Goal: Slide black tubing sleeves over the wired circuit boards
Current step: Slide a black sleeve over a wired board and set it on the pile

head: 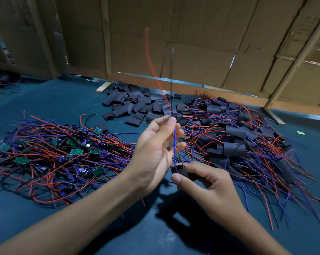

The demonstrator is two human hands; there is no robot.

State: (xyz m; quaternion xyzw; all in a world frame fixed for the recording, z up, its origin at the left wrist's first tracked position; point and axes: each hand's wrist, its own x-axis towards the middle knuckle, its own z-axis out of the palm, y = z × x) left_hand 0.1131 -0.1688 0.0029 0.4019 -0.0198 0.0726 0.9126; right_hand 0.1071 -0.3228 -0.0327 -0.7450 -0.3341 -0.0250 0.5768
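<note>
My left hand [155, 150] pinches a small wired circuit board [173, 114] at its fingertips, held up above the table. Its blurred red wire [151, 63] sticks upward, and blue and dark wires [174, 144] hang down from it. Those hanging wires run into a black tubing sleeve [180, 171] that my right hand [205, 184] pinches between thumb and fingers just below. The sleeve sits on the wires, well under the board.
A pile of bare green boards with red and blue wires [63, 150] lies at the left. Loose black sleeves [137, 105] are heaped at the back centre. Sleeved boards with wires [238, 140] are piled at the right. Cardboard walls [192, 43] close off the back of the blue table [118, 227].
</note>
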